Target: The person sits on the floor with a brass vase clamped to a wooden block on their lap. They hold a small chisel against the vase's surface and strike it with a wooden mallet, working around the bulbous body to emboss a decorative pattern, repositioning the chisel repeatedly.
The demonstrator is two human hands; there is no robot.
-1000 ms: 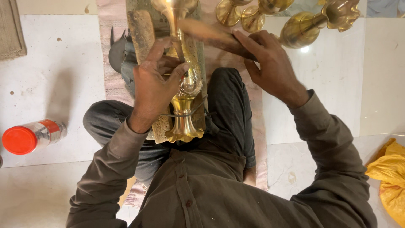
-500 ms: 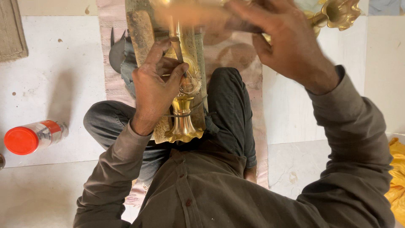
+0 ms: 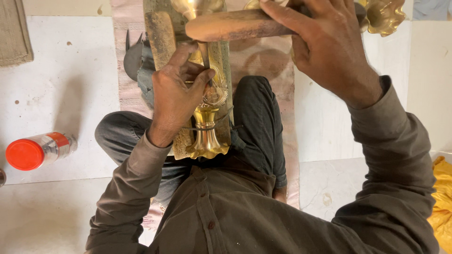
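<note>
Head camera, single view. Position: worn on the person's head, above the lap. Facing: steeply downward, nearly plumb, over the chest and crossed legs to the floor (image 3: 56, 84). Range: close; the left hand (image 3: 176, 96) and right hand (image 3: 325, 44) fill the upper middle, the right cut by the top edge. Margins: bottle (image 3: 40, 150) at left, yellow cloth (image 3: 441, 202) at right. No second view to overlap.

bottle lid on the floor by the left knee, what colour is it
The lid is orange-red, on a clear bottle lying on its side; the head view, the only one, shows it plainly.
</note>
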